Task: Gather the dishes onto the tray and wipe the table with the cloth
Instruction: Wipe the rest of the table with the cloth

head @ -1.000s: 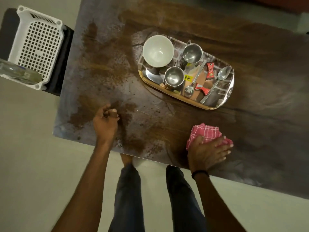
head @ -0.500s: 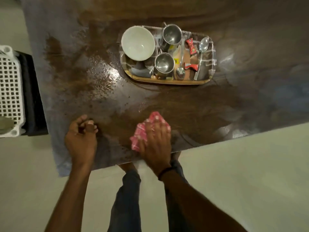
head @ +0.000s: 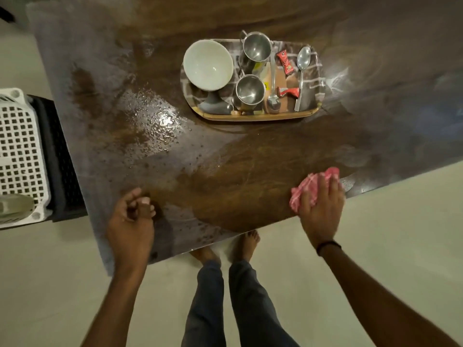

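My right hand (head: 321,205) lies flat on a red-and-white checked cloth (head: 310,184), pressing it on the dark wooden table (head: 250,171) near its front edge. Resting on the table at the front left is my left hand (head: 130,221), fingers curled with nothing in them. The tray (head: 253,115) stands at the back. It carries a white bowl (head: 208,65), two steel cups (head: 256,47) (head: 250,90), two spoons (head: 302,71) (head: 273,96) and red wrappers (head: 285,62).
A wet, speckled patch (head: 155,121) shines on the table left of the tray. A white perforated crate (head: 21,159) on a black stand sits beside the table's left end. My bare feet (head: 225,249) stand on the pale floor below the table's front edge.
My right hand has swept the cloth along the front edge, left and then back to the right. My left hand stays resting on the table.
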